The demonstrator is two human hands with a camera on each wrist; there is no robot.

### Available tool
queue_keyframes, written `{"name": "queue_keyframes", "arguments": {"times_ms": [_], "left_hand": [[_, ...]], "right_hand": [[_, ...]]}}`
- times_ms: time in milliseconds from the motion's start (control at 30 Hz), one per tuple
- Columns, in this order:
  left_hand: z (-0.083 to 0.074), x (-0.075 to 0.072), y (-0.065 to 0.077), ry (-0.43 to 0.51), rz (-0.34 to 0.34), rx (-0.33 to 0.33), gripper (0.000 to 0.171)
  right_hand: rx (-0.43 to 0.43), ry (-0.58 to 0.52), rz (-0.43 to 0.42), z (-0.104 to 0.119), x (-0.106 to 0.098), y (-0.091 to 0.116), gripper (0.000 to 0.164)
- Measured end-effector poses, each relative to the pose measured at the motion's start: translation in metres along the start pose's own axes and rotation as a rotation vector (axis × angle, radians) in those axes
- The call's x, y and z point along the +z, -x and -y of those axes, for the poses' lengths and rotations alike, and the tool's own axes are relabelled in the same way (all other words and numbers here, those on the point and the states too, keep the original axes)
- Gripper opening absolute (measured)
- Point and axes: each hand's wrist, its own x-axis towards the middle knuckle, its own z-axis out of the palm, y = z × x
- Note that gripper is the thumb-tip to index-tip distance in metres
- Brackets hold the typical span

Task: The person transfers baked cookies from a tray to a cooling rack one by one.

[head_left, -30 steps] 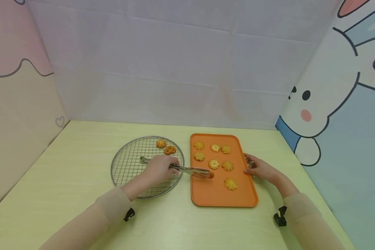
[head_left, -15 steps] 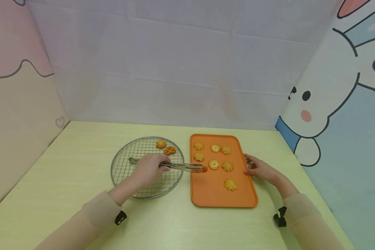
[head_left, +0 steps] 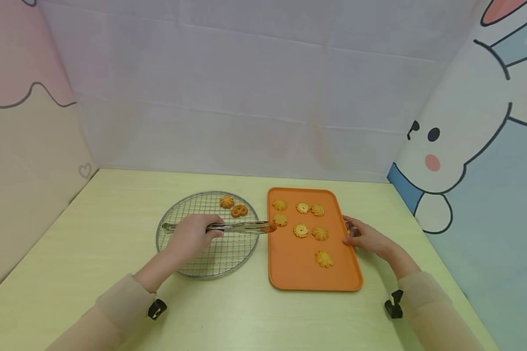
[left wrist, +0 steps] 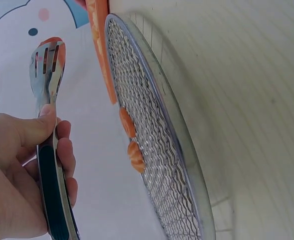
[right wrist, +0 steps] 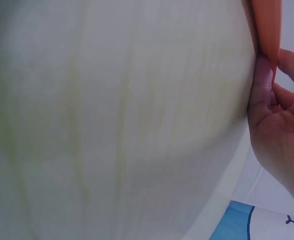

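In the head view, the left hand [head_left: 189,237] has its fingers curled round metal tongs [head_left: 243,227], their tips clasping a brown cookie [head_left: 270,227] that appears over the left edge of an orange tray [head_left: 313,279]; under that hand lies a round wire rack [head_left: 219,256] bearing a ridged cookie [head_left: 226,201] and a pretzel [head_left: 239,210]; seven cookies [head_left: 320,233] lie on the tray, whose right edge the right hand [head_left: 368,239] grips; the left wrist view shows the held cookie between the slotted tips, clear of the rack; in the right wrist view, fingers and thumb pinch the tray's edge, beside the table [right wrist: 112,125].
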Motion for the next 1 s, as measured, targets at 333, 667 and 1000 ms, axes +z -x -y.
{"name": "queue_keyframes", "arguments": {"times_ms": [333, 667, 1000], "left_hand": [[0.017, -0.001, 0.006, -0.033, -0.026, -0.025, 0.014], [0.030, 0.001, 0.006, -0.086, -0.012, -0.024, 0.015], [0.041, 0.002, 0.001, -0.079, -0.007, -0.032, 0.020]], "right_hand": [[-0.016, 0.009, 0.000, 0.000, 0.000, 0.001, 0.074], [-0.017, 0.004, 0.001, -0.004, -0.001, -0.002, 0.074], [-0.023, -0.002, -0.004, -0.003, 0.001, -0.001, 0.075]]}}
